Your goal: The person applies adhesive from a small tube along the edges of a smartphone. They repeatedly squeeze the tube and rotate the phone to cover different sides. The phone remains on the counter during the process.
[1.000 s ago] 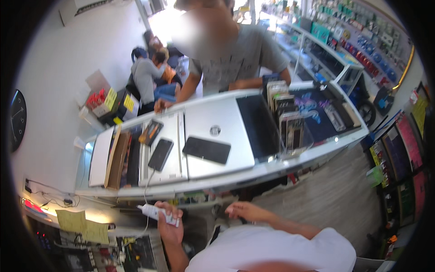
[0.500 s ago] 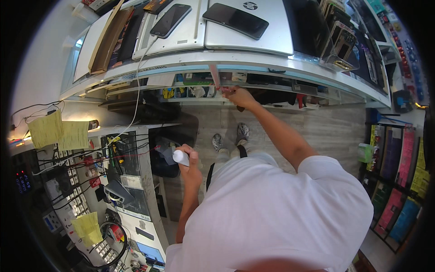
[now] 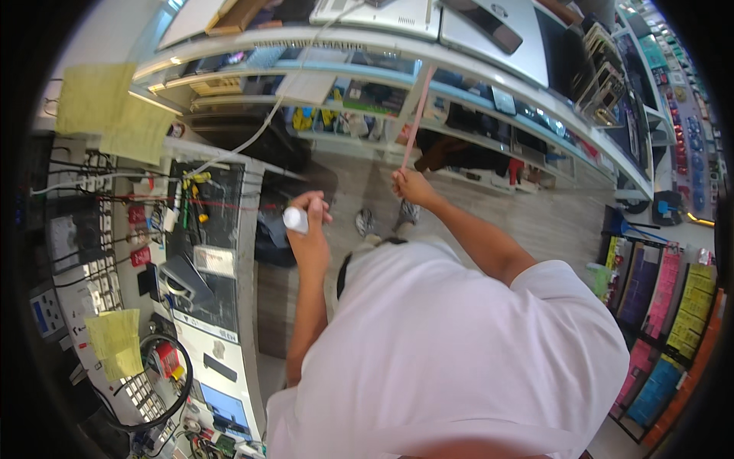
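My left hand (image 3: 311, 237) is wrapped round a small white cylinder (image 3: 295, 220), its pale round end turned up; I cannot tell whether it is a bottle or a tube. Out in front, my right hand (image 3: 414, 187) pinches the lower end of a thin pink strip (image 3: 418, 115). That strip runs taut from the upper frame of the glass-fronted display counter (image 3: 367, 57) down to my fingers. Behind it, stocked shelves show inside the counter.
Laptops and a dark phone (image 3: 485, 23) lie on the counter top. On the left stands a cluttered workbench (image 3: 248, 306) with cables, tools and yellow paper notes (image 3: 116, 344). A white cable (image 3: 264, 126) hangs between bench and counter. Racks of colourful packs (image 3: 661, 283) stand at right.
My right hand has drawn back from the counter, and a longer stretch of pink strip now shows. The left hand keeps its hold on the white cylinder. The view has shifted.
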`<action>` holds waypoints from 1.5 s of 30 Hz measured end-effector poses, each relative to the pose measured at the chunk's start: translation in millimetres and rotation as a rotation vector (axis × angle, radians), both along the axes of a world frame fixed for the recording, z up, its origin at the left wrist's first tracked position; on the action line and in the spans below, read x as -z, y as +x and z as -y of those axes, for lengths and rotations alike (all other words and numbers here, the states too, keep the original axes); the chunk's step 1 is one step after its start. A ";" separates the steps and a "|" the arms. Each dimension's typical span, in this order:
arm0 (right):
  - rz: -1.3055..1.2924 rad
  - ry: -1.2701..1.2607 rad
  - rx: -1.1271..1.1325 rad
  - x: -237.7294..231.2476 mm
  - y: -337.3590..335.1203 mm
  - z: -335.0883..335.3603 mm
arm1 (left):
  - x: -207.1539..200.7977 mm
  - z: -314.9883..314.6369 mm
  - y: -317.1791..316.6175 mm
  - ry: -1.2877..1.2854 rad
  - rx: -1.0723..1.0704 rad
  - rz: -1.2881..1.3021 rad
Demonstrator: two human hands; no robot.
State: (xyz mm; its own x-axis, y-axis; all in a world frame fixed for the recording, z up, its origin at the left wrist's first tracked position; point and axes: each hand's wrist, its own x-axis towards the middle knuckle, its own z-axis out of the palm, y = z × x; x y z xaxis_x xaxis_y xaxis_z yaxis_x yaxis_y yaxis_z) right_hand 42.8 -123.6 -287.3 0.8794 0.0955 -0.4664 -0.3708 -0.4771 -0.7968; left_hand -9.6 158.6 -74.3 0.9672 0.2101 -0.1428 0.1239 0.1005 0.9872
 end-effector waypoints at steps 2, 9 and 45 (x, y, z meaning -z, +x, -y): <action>-0.029 0.103 0.074 -31.8 -27.5 -13.8 | 7.0 -4.3 4.9 -0.018 0.020 -0.001; -0.277 0.992 0.315 -178.3 -29.6 -49.1 | 3.1 -1.1 32.3 0.002 0.406 -0.130; -0.025 0.896 0.144 -274.3 39.4 -27.5 | -52.4 86.4 90.4 -0.065 0.144 0.179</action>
State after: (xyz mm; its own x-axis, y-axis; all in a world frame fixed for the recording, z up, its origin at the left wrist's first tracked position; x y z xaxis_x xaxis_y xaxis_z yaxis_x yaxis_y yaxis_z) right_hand 82.2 -96.0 -13.0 0.9016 0.3216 -0.2892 -0.4008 0.3699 -0.8382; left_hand 80.8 72.2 -21.9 0.9977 0.0638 0.0245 -0.0344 0.1586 0.9867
